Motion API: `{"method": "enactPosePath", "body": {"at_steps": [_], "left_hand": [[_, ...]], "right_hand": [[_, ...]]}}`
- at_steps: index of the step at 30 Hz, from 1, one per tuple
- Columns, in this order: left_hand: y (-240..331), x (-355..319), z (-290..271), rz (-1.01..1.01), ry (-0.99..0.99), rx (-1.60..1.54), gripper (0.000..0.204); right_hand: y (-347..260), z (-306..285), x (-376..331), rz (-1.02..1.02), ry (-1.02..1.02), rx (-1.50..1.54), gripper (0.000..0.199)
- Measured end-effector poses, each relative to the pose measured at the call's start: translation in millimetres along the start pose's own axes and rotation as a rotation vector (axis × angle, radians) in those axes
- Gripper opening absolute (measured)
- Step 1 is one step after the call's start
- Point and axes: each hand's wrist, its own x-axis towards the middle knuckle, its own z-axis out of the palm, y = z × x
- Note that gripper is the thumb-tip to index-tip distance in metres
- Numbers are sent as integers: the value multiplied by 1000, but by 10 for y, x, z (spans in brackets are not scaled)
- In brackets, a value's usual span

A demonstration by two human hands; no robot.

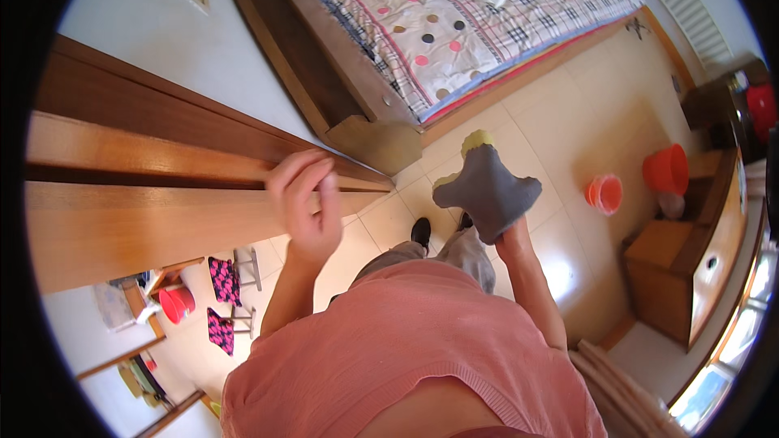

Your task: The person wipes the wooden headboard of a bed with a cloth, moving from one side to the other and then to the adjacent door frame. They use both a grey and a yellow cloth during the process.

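Observation:
My left hand [307, 201] is raised in front of the brown wooden door frame [203, 134], its fingers loosely bent and a little apart. It is slightly blurred by motion, and I see nothing in it. At the end of my right forearm is a grey cloth [485, 186] with yellow-green edges, spread into several blunt lobes. The cloth covers most of my right hand [511, 241], leaving only the wrist side showing. The fingers are hidden, but the cloth stays up on that hand, well above the tiled floor.
Ahead stands a bed [479, 109] with a dotted and checked cover. Right of me are a small red basket [604, 194], a red bucket [666, 169] and a wooden cabinet [661, 255]. Folding stools [224, 281] with pink-and-black seats and another red bucket [176, 305] stand left.

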Motion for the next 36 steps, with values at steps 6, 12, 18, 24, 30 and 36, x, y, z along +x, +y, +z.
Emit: {"method": "enactPosePath", "body": {"at_steps": [6,12,18,24,30,36], "left_hand": [[-41,525,-198,142,373,584,45],[-252,793,8,12,347,977,66],[-165,744,53,-45,308,1097,69],[-201,680,25,-58,331,1178,77],[-335,748,123,35,308,1542,49],[-176,665,73,-155,304,1267,86]], "right_hand": [[-209,360,1238,-164,-319,-193,59],[320,1267,2787,-276,-600,118,45],[68,1769,2877,-1130,-641,-1101,42],[-334,2719,3593,-932,-580,-1390,25],[-234,2503,3391,-1088,-637,-1396,40],[-319,2593,3551,-1069,-725,-1218,52]]}}
